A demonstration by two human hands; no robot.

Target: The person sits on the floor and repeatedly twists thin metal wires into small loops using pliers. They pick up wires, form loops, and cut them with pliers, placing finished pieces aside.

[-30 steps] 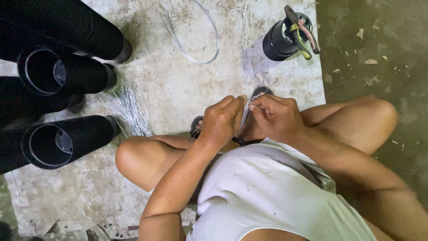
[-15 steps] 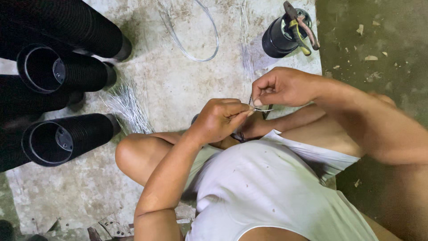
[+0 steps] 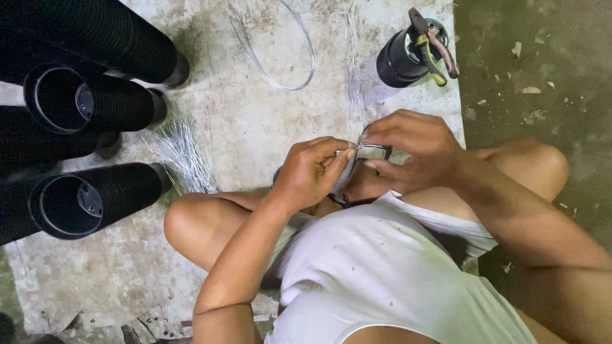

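Observation:
My left hand [image 3: 312, 173] and my right hand [image 3: 408, 150] meet over my knees, both pinching a small dark part [image 3: 373, 153] wrapped with thin silvery wire. The fingertips of both hands close on the wire at the part's top edge. The part's lower half is hidden behind my fingers. A bundle of cut wire strands [image 3: 182, 153] lies on the concrete slab [image 3: 255, 121] to the left of my left hand.
Several black ribbed tubes [image 3: 95, 197] lie stacked at the left. A loose wire loop [image 3: 280, 54] lies at the top. A black cylinder [image 3: 405, 57] with pliers [image 3: 433, 44] resting on it stands at the top right. Dark dirt floor [image 3: 542, 83] lies to the right.
My right hand, which had pulled up and away to the right, has come back down to the part. My left hand stays pinched on it.

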